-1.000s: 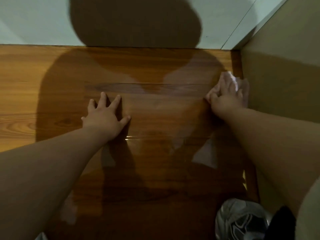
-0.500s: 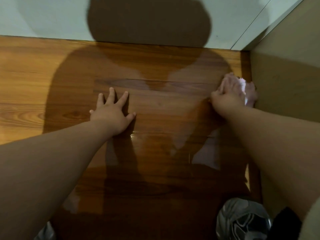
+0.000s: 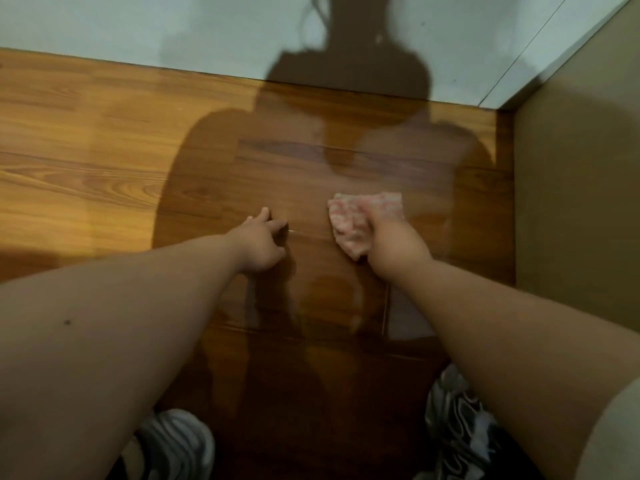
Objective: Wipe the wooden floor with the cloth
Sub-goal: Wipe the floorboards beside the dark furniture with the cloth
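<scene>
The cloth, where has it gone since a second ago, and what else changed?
The right hand has swept the cloth leftward, away from the beige wall to the middle of the wooden floor, close beside the left hand. The left hand still rests on the floor, and the right hand still holds the cloth.

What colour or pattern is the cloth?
Mottled pink and white cloth, seen best in the head view.
</scene>
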Tool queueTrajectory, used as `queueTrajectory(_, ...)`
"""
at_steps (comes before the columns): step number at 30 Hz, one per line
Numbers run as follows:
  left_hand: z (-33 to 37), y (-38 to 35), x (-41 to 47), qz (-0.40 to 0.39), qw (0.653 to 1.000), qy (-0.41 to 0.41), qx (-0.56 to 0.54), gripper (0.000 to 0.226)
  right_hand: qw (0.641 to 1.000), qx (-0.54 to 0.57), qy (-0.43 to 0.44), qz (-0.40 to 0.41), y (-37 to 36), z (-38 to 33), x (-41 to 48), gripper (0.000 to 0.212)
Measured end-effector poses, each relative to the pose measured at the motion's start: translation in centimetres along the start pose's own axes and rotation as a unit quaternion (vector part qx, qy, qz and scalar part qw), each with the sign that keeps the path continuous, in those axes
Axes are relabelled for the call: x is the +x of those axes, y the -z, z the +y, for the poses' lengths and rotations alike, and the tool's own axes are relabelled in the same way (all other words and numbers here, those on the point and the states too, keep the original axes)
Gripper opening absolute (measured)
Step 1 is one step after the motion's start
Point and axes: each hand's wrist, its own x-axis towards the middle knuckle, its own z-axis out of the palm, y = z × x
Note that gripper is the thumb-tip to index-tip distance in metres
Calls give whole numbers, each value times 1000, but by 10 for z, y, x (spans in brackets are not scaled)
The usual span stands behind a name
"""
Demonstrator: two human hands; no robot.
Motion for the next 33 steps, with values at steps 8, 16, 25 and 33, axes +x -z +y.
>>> queueTrajectory(8,24,28,-56,23,975,-45,-215,42,950,-177,-21,-258,-3,-42,-47,82)
queueTrajectory(16,-13,24,-48,61,966,-40,-248,20,994,-91,-59,-17,-7,-40,-12,68)
queueTrajectory(25,-25,8,-32,14,941,21,-336,33,988,16,-120,-97,-7,-42,10,16)
queueTrajectory(33,16,40,-70,36,954,-57,-293,12,953,275,-67,-106,59,-80,-35,22)
